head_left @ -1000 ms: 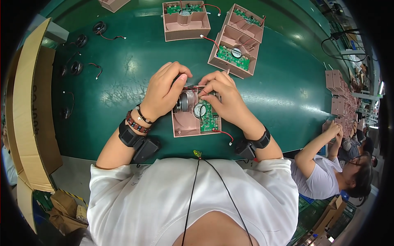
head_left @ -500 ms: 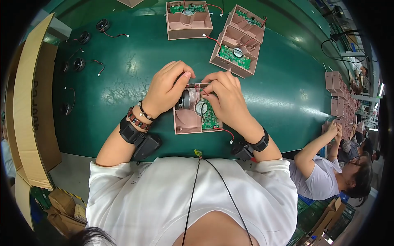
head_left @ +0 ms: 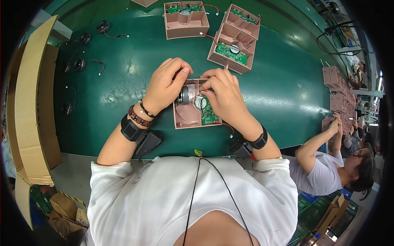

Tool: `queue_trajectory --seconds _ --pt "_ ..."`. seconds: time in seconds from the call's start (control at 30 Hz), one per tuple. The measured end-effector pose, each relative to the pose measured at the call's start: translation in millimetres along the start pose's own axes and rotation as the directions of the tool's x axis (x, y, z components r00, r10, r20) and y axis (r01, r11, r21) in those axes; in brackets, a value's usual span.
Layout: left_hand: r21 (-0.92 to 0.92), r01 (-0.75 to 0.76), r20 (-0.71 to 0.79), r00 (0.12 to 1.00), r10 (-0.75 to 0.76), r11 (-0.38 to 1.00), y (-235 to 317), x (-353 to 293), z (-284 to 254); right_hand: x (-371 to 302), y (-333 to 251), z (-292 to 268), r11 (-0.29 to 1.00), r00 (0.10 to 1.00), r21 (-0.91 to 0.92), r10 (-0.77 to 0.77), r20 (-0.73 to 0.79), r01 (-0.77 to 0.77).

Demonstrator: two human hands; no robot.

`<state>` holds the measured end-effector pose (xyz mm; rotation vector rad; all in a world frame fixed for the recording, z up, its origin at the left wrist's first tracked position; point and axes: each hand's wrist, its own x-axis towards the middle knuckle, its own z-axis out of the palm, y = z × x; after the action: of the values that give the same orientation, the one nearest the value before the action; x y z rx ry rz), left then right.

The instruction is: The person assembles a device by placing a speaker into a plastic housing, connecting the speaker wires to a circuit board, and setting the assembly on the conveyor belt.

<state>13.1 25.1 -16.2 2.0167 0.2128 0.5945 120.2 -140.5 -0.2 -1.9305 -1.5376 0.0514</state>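
Observation:
In front of me on the green table lies an open pink box [head_left: 185, 121]. A black and silver round speaker [head_left: 184, 94] sits in its left part, and a green circuit board [head_left: 208, 116] with a white disc fills the right part. My left hand [head_left: 167, 83] is curled over the speaker and the box's far left edge, its fingertips partly hidden. My right hand [head_left: 223, 89] reaches over the far right corner, thumb and finger pinched on a thin red wire [head_left: 201, 87] near the board. Another red wire [head_left: 226, 125] with a white plug hangs over the box's right side.
Several speakers with wires [head_left: 103, 27] are spread at the far left. More pink boxes with boards [head_left: 186, 32] stand at the back. A cardboard box [head_left: 36, 106] borders the table's left side. At right sits another person [head_left: 318, 164] near stacked pink boxes [head_left: 336, 82].
The whole view has shifted slightly, so the box and hands appear a little higher. Both hands keep nearly the same grip, with only small finger movements.

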Motion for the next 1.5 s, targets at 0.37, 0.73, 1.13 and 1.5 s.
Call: queue_trajectory --seconds 0.37,0.73,1.13,1.5 --pt "0.066 0.064 -0.092 0.994 -0.058 0.996 20.5 -18.2 6.7 -6.0 15.3 0.4 0.951 0.977 0.308 0.074 -0.201 -0.009" --pt "0.089 0.063 -0.033 0.998 -0.060 0.994 17.0 -26.9 1.9 -3.3 4.3 -9.7 0.986 0.992 0.124 0.117 -0.041 -0.111" --pt "0.013 0.131 -0.045 0.990 -0.131 0.991 12.9 -27.3 2.9 -6.2 11.5 0.8 0.824 0.947 0.482 0.317 0.042 -0.298" --pt "-0.024 0.149 -0.037 0.988 -0.150 0.989 9.9 -28.1 5.2 -6.9 0.7 1.3 0.924 0.962 0.270 0.269 0.046 -0.271"
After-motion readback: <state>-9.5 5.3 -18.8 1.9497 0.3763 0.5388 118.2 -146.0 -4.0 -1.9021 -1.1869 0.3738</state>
